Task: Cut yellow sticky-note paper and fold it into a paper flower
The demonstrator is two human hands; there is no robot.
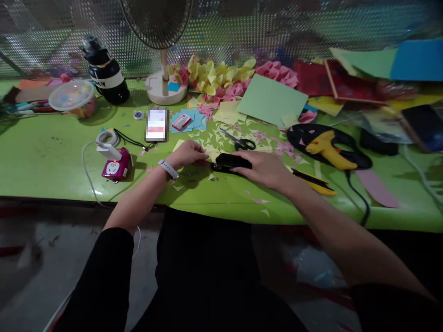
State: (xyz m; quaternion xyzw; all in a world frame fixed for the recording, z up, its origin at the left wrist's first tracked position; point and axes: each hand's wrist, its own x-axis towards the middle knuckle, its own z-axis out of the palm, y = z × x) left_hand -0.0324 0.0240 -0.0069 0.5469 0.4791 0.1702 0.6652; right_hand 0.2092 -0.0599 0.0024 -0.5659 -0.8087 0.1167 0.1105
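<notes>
My right hand (265,168) is closed round a black stapler (233,161), which lies on the green table with its mouth toward the left. From the left, my left hand (188,154) pinches a small piece of yellow paper (211,157) at the stapler's front end. Whether the paper lies between the jaws cannot be made out. Just behind the stapler, black-handled scissors (242,142) rest among yellow and pink paper scraps (266,137). To the right of my right hand is a yellow utility knife (313,181).
Yellow and pink paper flowers (221,76) are heaped at the back near a fan (166,87). A yellow glue gun (332,150) sits on a black pad at right. Leftward are a purple power socket (116,166), a phone (157,124), a bottle (108,76) and a lidded tub (74,99).
</notes>
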